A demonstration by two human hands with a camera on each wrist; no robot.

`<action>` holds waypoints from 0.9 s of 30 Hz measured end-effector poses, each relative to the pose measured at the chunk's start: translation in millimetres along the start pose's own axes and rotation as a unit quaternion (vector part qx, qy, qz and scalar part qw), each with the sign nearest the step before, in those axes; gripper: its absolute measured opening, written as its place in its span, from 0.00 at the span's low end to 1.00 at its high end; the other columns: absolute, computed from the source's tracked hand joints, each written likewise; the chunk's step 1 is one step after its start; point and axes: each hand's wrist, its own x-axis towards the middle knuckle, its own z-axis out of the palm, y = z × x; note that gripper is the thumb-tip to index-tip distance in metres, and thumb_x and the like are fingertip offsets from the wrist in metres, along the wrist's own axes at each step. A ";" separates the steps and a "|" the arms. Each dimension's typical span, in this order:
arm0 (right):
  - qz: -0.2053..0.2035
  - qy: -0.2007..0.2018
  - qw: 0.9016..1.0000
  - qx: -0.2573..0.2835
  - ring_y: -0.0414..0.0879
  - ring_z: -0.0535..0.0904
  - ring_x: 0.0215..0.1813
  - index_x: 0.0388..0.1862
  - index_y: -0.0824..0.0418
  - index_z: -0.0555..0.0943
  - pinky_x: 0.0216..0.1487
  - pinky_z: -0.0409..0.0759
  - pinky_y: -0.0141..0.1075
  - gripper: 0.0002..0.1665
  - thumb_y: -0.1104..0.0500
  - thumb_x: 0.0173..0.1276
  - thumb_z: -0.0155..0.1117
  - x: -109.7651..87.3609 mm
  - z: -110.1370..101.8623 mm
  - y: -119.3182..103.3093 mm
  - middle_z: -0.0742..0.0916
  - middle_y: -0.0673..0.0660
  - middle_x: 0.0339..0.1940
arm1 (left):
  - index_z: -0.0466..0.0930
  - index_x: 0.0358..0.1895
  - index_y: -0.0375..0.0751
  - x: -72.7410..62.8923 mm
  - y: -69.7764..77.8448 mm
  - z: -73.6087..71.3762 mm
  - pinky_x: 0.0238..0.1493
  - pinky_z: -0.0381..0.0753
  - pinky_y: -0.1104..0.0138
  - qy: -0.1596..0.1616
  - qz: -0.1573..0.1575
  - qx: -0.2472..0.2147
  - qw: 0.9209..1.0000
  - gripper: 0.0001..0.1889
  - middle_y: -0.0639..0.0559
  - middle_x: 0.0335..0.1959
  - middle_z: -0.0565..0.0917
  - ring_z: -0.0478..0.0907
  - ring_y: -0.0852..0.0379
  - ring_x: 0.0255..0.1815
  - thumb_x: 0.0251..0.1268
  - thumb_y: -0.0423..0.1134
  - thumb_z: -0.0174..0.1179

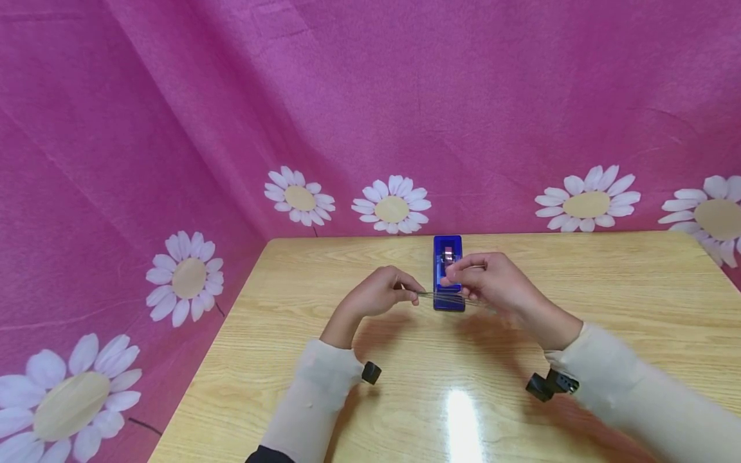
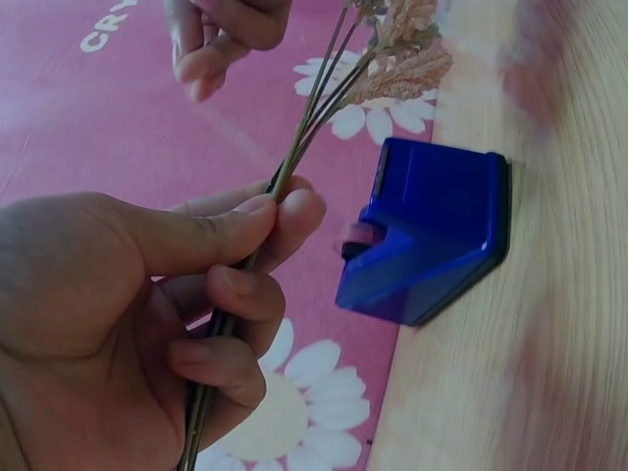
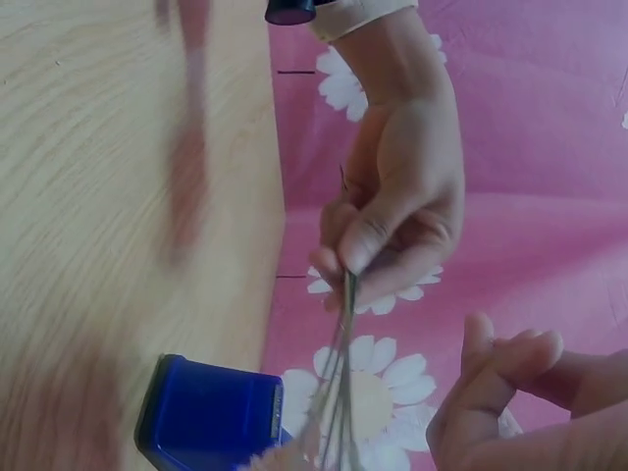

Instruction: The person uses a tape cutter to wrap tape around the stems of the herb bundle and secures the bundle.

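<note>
Stems, thin, dried and greenish-brown (image 2: 293,152), reach me only in pieces: from the head camera they cross in front of a blue plastic tape dispenser (image 2: 437,221) and fade out beneath the right hand (image 1: 503,283), which hides their far end. The left wrist view shows fluffy, pale peach flower heads (image 2: 407,74) at that end, cut off by the top edge; in the right wrist view they blur away at the bottom. I see the left hand (image 1: 379,292) clamped on the bundle, thumb against index finger, the other fingers curled around the lower stems. The right hand is bent, thumb and fingertips close together, above the dispenser and near the stems; I cannot tell whether it pinches anything thin or transparent. The bundle is held in the air above a pale wood-grain table (image 1: 654,289). The dispenser sits near the table's back edge, partly covered from my head view by the right fingers, a blurred pinkish part (image 2: 358,238) showing at its side. Behind rises magenta fabric (image 1: 463,96) printed with white daisies (image 1: 392,206). Cream sleeves (image 1: 625,379) cover both forearms, with small black devices (image 1: 371,372) near the wrists.
</note>
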 end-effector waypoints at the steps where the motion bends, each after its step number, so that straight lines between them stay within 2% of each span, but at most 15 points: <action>1: -0.002 0.000 1.000 -0.004 0.35 0.76 0.29 0.56 0.74 0.79 0.30 0.76 0.27 0.18 0.60 0.77 0.64 -0.2 1.0 0.8 0.92 0.58 0.43 | 0.89 0.51 0.34 1.5 1.5 1.3 0.38 0.73 0.70 0.003 0.001 0.000 1.000 0.10 0.53 0.35 0.91 0.80 0.61 0.40 0.75 0.28 0.60; 11: -0.014 0.009 1.000 -0.010 0.37 0.76 0.27 0.51 0.74 0.80 0.29 0.77 0.30 0.15 0.61 0.76 0.65 -4.8 11.6 11.9 0.92 0.57 0.41 | 0.90 0.51 0.36 14.2 15.0 11.9 0.37 0.75 0.71 0.006 0.019 0.002 1.000 0.10 0.47 0.38 0.91 0.80 0.64 0.38 0.75 0.29 0.60; 15: -0.021 0.014 1.000 -0.010 0.37 0.76 0.26 0.51 0.75 0.80 0.28 0.76 0.29 0.15 0.62 0.75 0.64 -8.0 15.0 17.8 0.92 0.59 0.40 | 0.90 0.50 0.37 16.5 19.2 14.8 0.39 0.76 0.72 0.001 0.019 -0.002 1.000 0.11 0.49 0.37 0.91 0.80 0.64 0.38 0.75 0.29 0.59; 22: -0.024 0.035 0.999 -0.027 0.39 0.76 0.27 0.50 0.73 0.82 0.28 0.77 0.31 0.15 0.60 0.76 0.65 -14.0 18.2 28.1 0.92 0.57 0.38 | 0.90 0.51 0.38 18.5 24.2 17.2 0.40 0.78 0.72 -0.001 0.027 0.000 1.000 0.11 0.50 0.45 0.91 0.80 0.66 0.39 0.75 0.29 0.59; 27: -0.024 0.055 0.998 -0.024 0.39 0.79 0.27 0.49 0.72 0.82 0.29 0.79 0.32 0.16 0.59 0.74 0.67 -16.4 20.8 35.8 0.92 0.57 0.38 | 0.90 0.50 0.38 19.6 26.4 18.6 0.38 0.77 0.72 -0.001 0.029 0.004 1.000 0.11 0.51 0.42 0.91 0.79 0.66 0.37 0.76 0.29 0.59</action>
